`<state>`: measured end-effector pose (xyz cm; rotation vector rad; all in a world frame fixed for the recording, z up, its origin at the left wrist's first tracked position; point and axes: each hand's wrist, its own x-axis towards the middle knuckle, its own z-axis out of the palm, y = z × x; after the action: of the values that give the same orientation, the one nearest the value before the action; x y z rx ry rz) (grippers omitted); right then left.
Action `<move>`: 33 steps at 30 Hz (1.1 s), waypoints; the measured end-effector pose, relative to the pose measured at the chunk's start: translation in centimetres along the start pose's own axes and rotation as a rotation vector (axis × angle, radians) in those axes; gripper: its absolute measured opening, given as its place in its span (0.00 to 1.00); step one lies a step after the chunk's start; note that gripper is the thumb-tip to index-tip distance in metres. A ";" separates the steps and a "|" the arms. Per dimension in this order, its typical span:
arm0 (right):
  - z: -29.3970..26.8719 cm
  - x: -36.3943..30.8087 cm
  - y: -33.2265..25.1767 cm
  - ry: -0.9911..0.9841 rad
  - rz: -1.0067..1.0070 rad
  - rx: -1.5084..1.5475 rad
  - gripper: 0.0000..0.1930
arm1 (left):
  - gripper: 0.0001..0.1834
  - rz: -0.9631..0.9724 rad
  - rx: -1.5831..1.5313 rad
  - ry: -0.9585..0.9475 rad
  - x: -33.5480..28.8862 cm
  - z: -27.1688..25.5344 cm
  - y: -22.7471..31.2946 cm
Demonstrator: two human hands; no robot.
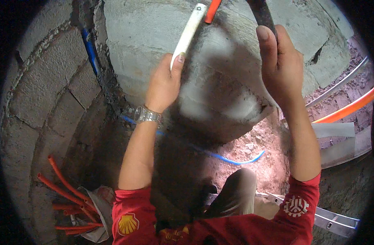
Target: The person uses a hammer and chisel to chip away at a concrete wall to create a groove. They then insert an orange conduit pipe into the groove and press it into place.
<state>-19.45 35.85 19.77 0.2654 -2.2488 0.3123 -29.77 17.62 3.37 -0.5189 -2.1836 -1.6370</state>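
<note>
A white bar [189, 34] is gripped near its lower end by the left hand [164, 83], the fingers clamped on it; it is held tilted before the grey concrete [138, 45], its top just beside a red tube [212, 11]. A dark handle [262, 15] is enclosed by the right hand's [280, 67] fingers, its upper part cut off by the picture's edge. Below, a blue tube [235, 162] is seen near the rubble [272, 143].

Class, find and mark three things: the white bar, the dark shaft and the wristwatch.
White bar [188, 36]: head view, mid-length.
Dark shaft [262, 13]: head view, visible upper part.
Wristwatch [149, 115]: head view, metal band.
</note>
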 end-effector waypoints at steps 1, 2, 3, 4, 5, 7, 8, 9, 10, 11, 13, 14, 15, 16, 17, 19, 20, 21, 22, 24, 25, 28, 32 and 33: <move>0.6 0.1 0.0 0.019 -0.027 -0.035 0.25 | 0.26 0.001 0.035 0.011 -0.2 0.2 0.5; 1.6 0.4 0.1 0.041 -0.056 -0.063 0.23 | 0.25 0.015 0.047 0.025 -0.2 0.2 0.6; 2.3 0.6 0.6 0.063 -0.079 -0.099 0.21 | 0.24 0.031 0.052 0.032 -0.3 0.5 0.6; 2.9 1.0 1.8 -0.022 -0.116 -0.009 0.21 | 0.24 0.047 0.056 0.038 -0.3 0.8 0.7; 3.2 1.7 2.1 -0.107 -0.148 -0.100 0.21 | 0.24 0.015 0.039 0.025 -0.4 0.7 0.7; 3.2 3.1 2.0 -0.269 -0.223 -0.286 0.21 | 0.25 -0.041 -0.001 0.008 -0.1 0.7 0.8; 2.8 3.5 0.5 -0.332 -0.086 -0.221 0.21 | 0.25 -0.055 -0.014 -0.001 -0.1 0.3 0.9; 2.8 3.2 0.0 -0.253 -0.142 -0.183 0.22 | 0.26 -0.069 -0.028 -0.011 0.0 -0.1 1.1; 2.8 2.9 -0.3 -0.173 -0.197 -0.145 0.22 | 0.26 -0.083 -0.042 -0.020 0.0 -0.4 1.2; 2.7 2.9 -0.4 -0.090 -0.253 -0.113 0.23 | 0.26 -0.051 -0.035 -0.007 0.2 -0.2 1.1; 3.1 2.6 0.7 -0.096 -0.200 -0.127 0.23 | 0.27 0.012 -0.022 0.020 0.4 0.5 0.6; 3.4 2.4 1.2 -0.101 -0.166 -0.126 0.23 | 0.26 -0.009 -0.060 0.019 0.6 0.7 0.0; 3.4 3.1 1.8 -0.184 -0.149 -0.165 0.24 | 0.26 -0.034 -0.098 0.020 1.0 0.7 -0.4; 3.5 4.4 2.6 -0.267 -0.132 -0.205 0.25 | 0.26 -0.039 -0.103 0.012 0.9 0.7 -0.8; 3.4 5.4 2.3 -0.343 -0.119 -0.243 0.25 | 0.25 -0.045 -0.109 0.021 1.1 0.3 -0.9; 2.8 4.2 1.2 -0.295 -0.014 -0.225 0.29 | 0.25 -0.016 -0.053 0.022 1.0 -0.5 -1.0; 2.3 3.5 1.1 -0.223 -0.007 -0.200 0.30 | 0.25 0.050 0.126 0.054 0.6 -0.1 0.2; 2.3 2.8 0.8 -0.159 -0.001 -0.153 0.30 | 0.25 0.013 0.130 0.029 0.3 0.0 1.0; 2.0 2.8 0.1 -0.137 0.017 -0.103 0.27 | 0.25 -0.023 0.134 0.004 0.2 0.1 1.6; 0.9 3.3 -2.1 -0.085 0.071 -0.006 0.22 | 0.24 -0.057 0.114 -0.020 -0.1 -0.1 2.4; 1.4 3.1 -1.6 -0.124 0.050 -0.045 0.22 | 0.24 -0.050 0.126 0.001 -0.2 0.0 2.1; 2.3 4.2 0.6 -0.389 0.131 -0.259 0.24 | 0.25 -0.025 0.137 0.027 -0.3 0.2 2.0; 1.7 4.7 -0.7 -0.277 0.081 -0.136 0.27 | 0.25 -0.015 0.127 0.025 -0.2 0.2 2.0; 1.7 4.2 -1.2 -0.195 0.079 -0.072 0.28 | 0.25 -0.003 0.125 0.028 -0.1 0.2 1.9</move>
<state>-22.97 33.84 22.12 0.1756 -2.4618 0.2557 -28.78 18.35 4.90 -0.4547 -2.2490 -1.4880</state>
